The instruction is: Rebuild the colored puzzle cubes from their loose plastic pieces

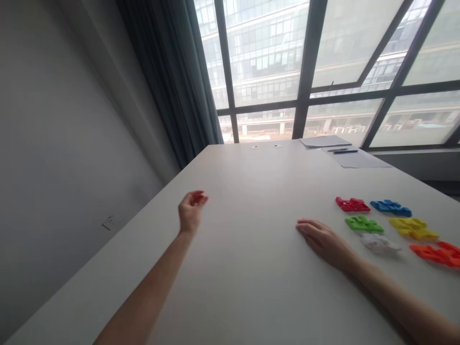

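Observation:
My left hand [192, 211] is raised over the left part of the white table [244, 268]. Its fingers curl loosely towards the thumb, with a small gap between them, and no object shows there. My right hand [323, 240] lies palm down on the table, fingers stretched out and holding nothing. Just to its right are groups of small plastic pieces: green [364, 224], white [380, 243] and red [352, 204]. Farther right lie blue [391, 207], yellow [414, 228] and orange [436, 254] pieces. Neither hand touches any of them.
Sheets of paper [362, 159] with dark pens [345, 151] on them lie at the far right of the table. Two round fittings [255, 147] sit near the far edge. A dark curtain [179, 86] and a wall with a socket [108, 222] border the left side; windows stand behind.

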Demonstrator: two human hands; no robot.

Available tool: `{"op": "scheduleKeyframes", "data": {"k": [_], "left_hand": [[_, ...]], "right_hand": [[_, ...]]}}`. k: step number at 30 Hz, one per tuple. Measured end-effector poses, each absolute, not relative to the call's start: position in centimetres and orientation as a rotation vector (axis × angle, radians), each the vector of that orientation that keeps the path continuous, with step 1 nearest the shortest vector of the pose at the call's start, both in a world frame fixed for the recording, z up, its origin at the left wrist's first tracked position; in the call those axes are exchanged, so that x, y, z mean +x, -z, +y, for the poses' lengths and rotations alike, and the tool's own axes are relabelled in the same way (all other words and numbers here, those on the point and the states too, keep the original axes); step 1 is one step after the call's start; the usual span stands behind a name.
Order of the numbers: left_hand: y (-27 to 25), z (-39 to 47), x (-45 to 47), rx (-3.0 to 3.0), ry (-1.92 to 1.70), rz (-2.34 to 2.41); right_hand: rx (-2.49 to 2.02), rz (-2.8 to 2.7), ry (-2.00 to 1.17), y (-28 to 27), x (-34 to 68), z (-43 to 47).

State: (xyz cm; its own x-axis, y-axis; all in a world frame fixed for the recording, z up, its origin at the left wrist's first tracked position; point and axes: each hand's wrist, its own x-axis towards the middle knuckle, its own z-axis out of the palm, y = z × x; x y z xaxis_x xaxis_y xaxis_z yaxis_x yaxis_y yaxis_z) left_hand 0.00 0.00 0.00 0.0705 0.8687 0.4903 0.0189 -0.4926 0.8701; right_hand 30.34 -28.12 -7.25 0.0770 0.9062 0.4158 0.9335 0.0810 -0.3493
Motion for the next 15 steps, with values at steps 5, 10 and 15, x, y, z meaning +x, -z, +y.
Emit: {"op": "scheduleKeyframes", "data": {"k": [5, 10, 15], "left_hand": [[4.5, -4.4, 6.3, 1.701, -1.045, 0.764], [5.7, -6.3, 6.4, 1.755, -0.894, 0.724], [5.8, -6.7, 5.8, 1.872, -0.818, 0.72]], "right_hand": [[-1.818, -1.847, 0.099, 7.4, 30.3, -28.1], [-1.843, -1.86, 0.13, 7.1, 30.1, -27.9], [-1.876, -1.864, 0.144, 7.0, 30.0, -27.9]]}}
